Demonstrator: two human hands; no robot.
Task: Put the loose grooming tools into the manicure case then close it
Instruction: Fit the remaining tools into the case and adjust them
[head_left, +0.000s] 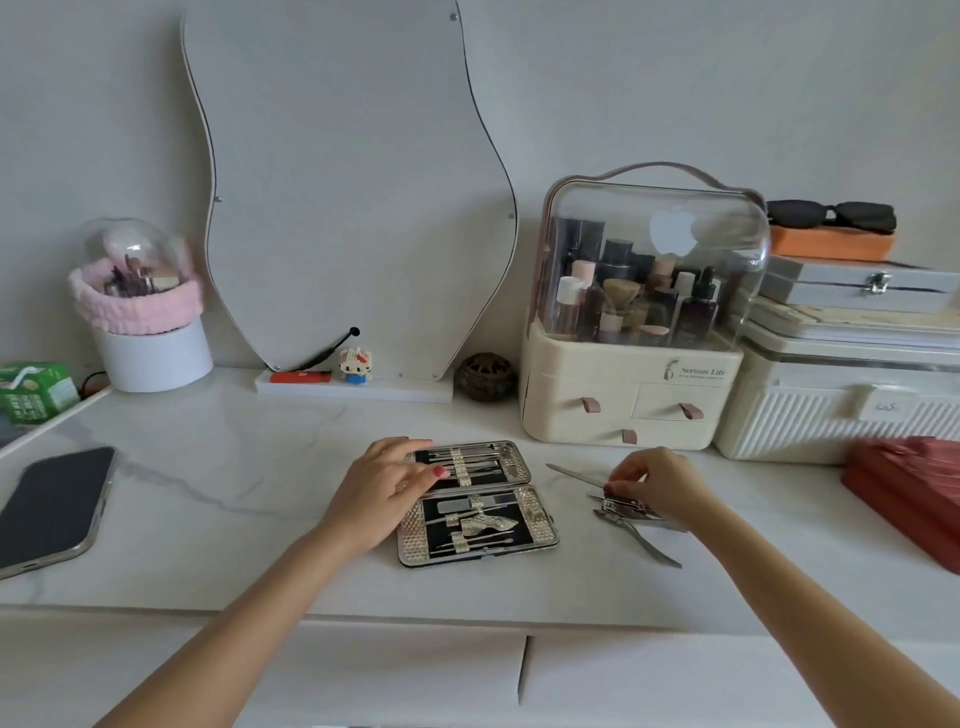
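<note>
White marble-look vanity top against a grey wall, wavy mirror leaning at the back. From my feed, L to R: green carton at far L edge, dark phone lying flat near the front L, white tub w/ pink fluffy band and clear dome behind it.

Centre: manicure case lies open flat, both halves up, most slots filled w/ metal tools under the straps. Left hand rests palm-down on the case's L side, fingers spread a bit and flat, gripping nothing; red-nailed fingertip lies over the far half near the hinge.

Just R of the case, loose tools on the top: a thin nail file angled away, a nipper w/ long handles pointing front-R, and a nail clipper in between. Right hand is over that pile, thumb and fingers pinched together on the clipper; can't tell if it's lifted or only touched.

Behind: cream cosmetics organiser w/ clear lid, then white ribbed box w/ stacked cases and sunglasses on top. Red folded item at far R.
</note>
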